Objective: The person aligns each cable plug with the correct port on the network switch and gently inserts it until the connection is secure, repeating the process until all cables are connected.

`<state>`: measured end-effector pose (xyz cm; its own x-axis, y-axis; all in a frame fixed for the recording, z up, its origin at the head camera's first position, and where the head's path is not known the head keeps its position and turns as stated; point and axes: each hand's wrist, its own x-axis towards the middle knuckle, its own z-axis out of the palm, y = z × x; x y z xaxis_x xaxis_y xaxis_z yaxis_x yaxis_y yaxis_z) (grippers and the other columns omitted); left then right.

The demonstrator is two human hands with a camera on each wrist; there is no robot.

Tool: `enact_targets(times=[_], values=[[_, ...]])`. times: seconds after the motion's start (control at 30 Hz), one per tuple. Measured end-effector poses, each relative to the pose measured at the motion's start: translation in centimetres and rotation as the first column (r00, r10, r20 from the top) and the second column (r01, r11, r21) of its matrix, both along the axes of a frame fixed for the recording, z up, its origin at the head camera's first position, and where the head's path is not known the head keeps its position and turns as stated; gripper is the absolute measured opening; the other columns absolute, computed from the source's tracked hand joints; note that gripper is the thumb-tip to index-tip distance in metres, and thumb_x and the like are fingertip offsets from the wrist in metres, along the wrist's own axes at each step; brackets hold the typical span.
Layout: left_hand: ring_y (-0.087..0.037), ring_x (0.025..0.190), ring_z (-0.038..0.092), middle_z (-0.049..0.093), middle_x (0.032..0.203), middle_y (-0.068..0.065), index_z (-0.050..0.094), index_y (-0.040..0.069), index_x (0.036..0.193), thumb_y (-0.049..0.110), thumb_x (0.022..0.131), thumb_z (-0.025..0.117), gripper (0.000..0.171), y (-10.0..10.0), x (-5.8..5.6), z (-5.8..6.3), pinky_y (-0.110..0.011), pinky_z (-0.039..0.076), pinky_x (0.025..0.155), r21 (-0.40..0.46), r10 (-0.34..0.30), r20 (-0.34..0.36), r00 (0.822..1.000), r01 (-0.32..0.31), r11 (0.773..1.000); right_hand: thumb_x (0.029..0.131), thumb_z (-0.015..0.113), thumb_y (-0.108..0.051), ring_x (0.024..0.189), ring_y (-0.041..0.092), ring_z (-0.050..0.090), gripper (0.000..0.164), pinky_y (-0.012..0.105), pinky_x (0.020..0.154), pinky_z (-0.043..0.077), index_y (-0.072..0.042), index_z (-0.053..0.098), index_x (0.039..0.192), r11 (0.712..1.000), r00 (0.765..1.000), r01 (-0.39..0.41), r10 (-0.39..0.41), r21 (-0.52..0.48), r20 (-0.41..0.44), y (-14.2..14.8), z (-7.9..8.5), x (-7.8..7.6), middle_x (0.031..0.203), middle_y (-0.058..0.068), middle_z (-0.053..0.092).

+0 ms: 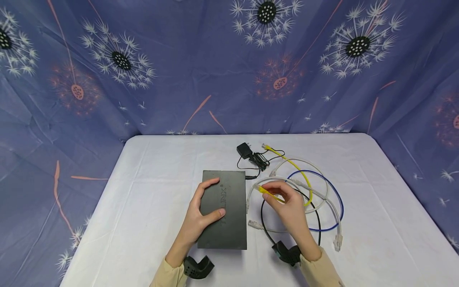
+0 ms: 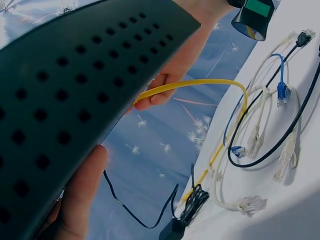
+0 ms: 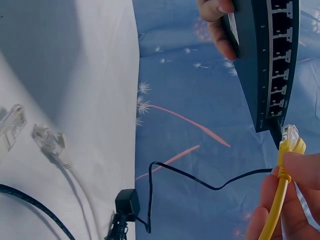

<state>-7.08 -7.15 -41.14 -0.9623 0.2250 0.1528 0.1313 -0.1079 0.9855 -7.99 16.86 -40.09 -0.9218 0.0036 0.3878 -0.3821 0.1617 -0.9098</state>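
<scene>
Yellow cable (image 3: 280,195) is pinched just behind its clear plug (image 3: 290,133) by your right hand (image 1: 291,202), at two o'clock from the dark switch (image 1: 233,227), close to its ports (image 3: 281,65). Your left hand (image 1: 198,217) grips the switch's nine o'clock edge, thumb across the top. A black adapter (image 1: 244,150) lies at one o'clock; white cables (image 1: 339,229) and a blue cable (image 1: 342,206) loop around three o'clock.
</scene>
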Motion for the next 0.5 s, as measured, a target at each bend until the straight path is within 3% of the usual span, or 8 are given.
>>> enact_targets(times=[0.3,0.5], values=[[-0.032,0.115,0.042,0.041,0.139,-0.005,0.044,0.024,0.141,0.006,0.078,0.072,0.071,-0.1,0.1,0.2,-0.049,0.03,0.093,0.009,-0.011,0.005,1.0,0.011,1.0,0.076,0.069,0.017,0.086,0.01,0.061,0.024,0.019,0.078,0.047,0.004,0.07,0.096,0.996,0.997,0.034,-0.028,0.085,-0.077,-0.7,0.5,-0.2,0.094,0.016,0.067],[-0.032,0.116,0.041,0.041,0.139,-0.004,0.044,0.024,0.14,0.006,0.078,0.071,0.07,-0.1,0.1,0.2,-0.049,0.03,0.093,0.007,-0.016,0.0,1.0,0.016,1.0,0.074,0.068,0.02,0.082,0.012,0.061,0.022,0.018,0.075,0.046,0.007,0.07,0.092,0.987,0.989,0.071,-0.052,0.142,-0.137,-1.6,2.4,0.3,0.089,0.018,0.067]])
